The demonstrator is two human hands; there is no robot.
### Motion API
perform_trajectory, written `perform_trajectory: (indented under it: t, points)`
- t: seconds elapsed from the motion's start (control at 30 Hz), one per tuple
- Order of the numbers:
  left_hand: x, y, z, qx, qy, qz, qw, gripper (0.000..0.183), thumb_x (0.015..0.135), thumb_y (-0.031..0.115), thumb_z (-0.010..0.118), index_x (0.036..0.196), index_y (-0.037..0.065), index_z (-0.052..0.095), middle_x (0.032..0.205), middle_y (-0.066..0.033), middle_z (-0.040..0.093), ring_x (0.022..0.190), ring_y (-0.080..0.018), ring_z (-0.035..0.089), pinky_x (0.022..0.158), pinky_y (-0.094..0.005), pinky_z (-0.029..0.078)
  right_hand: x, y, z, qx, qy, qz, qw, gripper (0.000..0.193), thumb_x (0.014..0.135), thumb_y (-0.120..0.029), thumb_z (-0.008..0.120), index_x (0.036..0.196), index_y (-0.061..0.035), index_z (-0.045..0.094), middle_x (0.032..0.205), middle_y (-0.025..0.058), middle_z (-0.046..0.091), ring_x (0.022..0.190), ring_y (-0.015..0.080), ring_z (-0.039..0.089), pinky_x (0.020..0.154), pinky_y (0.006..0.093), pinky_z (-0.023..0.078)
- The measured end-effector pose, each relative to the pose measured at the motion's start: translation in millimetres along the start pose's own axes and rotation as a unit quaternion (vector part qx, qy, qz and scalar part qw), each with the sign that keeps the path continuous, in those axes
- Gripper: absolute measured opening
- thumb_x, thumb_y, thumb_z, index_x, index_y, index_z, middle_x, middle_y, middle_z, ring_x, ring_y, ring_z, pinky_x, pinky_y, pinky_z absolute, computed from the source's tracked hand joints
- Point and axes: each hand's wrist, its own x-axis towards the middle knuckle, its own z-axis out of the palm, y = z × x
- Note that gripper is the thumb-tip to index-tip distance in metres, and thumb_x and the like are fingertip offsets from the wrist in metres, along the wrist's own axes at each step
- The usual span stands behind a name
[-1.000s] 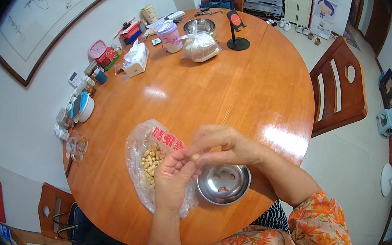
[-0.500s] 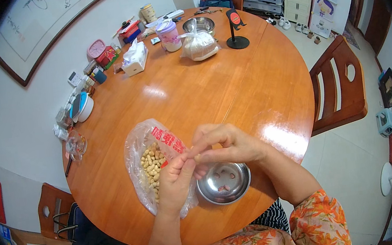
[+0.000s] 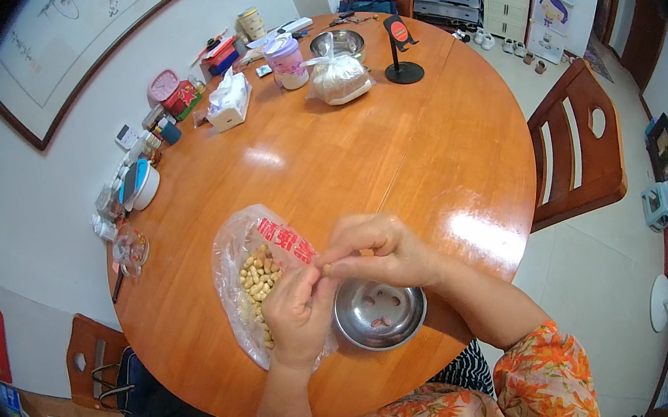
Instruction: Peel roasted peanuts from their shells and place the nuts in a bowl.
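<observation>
Both my hands meet fingertip to fingertip just above the table's near part. My left hand [image 3: 294, 310] is closed in a pinch, and my right hand [image 3: 384, 248] pinches against it from the right. Between the tips shows a bit of a peanut [image 3: 326, 269], mostly covered by the fingers. Left of my hands lies an opened clear plastic bag [image 3: 228, 253] with red print, holding unshelled peanuts [image 3: 257, 281]. Below my right hand stands a steel bowl [image 3: 351, 322] with a few reddish peanut kernels [image 3: 380, 322] on its bottom.
The round wooden table [image 3: 442, 147] carries a tissue box [image 3: 230, 103], a lidded cup [image 3: 286, 64], a tied white bag [image 3: 338, 82], another steel bowl [image 3: 348, 40] and a black stand [image 3: 404, 73] farther off. Jars and small containers line the left edge. A wooden chair [image 3: 574, 148] stands at right.
My hands have shifted slightly, and the left fingers have curled more around the peanut. The bowl, its kernels and the bag look the same.
</observation>
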Motion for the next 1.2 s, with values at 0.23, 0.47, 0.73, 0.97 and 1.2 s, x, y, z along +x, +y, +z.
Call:
perform_trajectory:
  t: [0.23, 0.47, 0.73, 0.97, 1.2]
  points:
    - [1, -3, 2, 0.016, -0.006, 0.038, 0.999, 0.011, 0.086, 0.006, 0.072, 0.083, -0.001, 0.064, 0.072, -0.0161, 0.059, 0.063, -0.0317, 0.058, 0.058, -0.0379, 0.046, -1, 2, 0, 0.010, -0.002, 0.016, 1.000, 0.012, 0.087, -0.004, 0.071, 0.096, 0.0028, 0.073, 0.088, 0.0109, 0.068, 0.083, 0.0191, 0.066, 0.072, 0.0290, 0.052]
    - [-2, -5, 1, -0.051, -0.017, -0.012, 0.998, 0.012, 0.093, 0.007, 0.065, 0.091, -0.004, 0.067, 0.077, -0.0143, 0.065, 0.067, -0.0235, 0.064, 0.060, -0.0328, 0.049, -1, 4, -1, 0.121, -0.003, 0.084, 0.989, 0.014, 0.091, -0.004, 0.069, 0.102, 0.0025, 0.074, 0.091, 0.0074, 0.068, 0.084, 0.0127, 0.065, 0.071, 0.0252, 0.052]
    - [-7, -7, -3, -0.268, -0.084, -0.224, 0.933, 0.024, 0.101, 0.013, 0.058, 0.114, -0.005, 0.069, 0.092, -0.0086, 0.072, 0.077, -0.0106, 0.064, 0.070, -0.0241, 0.053, -1, 10, -12, 0.182, -0.021, 0.171, 0.968, 0.015, 0.092, -0.004, 0.069, 0.105, 0.0022, 0.073, 0.091, 0.0042, 0.069, 0.079, 0.0070, 0.062, 0.067, 0.0208, 0.051]
    - [-8, -14, -4, -0.333, -0.085, -0.247, 0.906, 0.027, 0.100, 0.014, 0.060, 0.120, -0.004, 0.066, 0.096, -0.0087, 0.072, 0.081, -0.0110, 0.065, 0.072, -0.0234, 0.053, 0, 7, -16, 0.187, -0.046, 0.192, 0.962, 0.014, 0.092, -0.002, 0.069, 0.104, 0.0021, 0.073, 0.089, 0.0036, 0.069, 0.077, 0.0074, 0.063, 0.068, 0.0212, 0.052]
    - [-9, -5, 0, -0.293, -0.052, -0.209, 0.931, 0.021, 0.099, 0.010, 0.060, 0.113, -0.004, 0.067, 0.096, -0.0064, 0.071, 0.082, -0.0093, 0.064, 0.073, -0.0229, 0.052, -2, 6, -20, 0.164, -0.069, 0.122, 0.976, 0.014, 0.090, 0.004, 0.067, 0.104, 0.0043, 0.072, 0.098, 0.0080, 0.066, 0.087, 0.0144, 0.068, 0.075, 0.0263, 0.057]
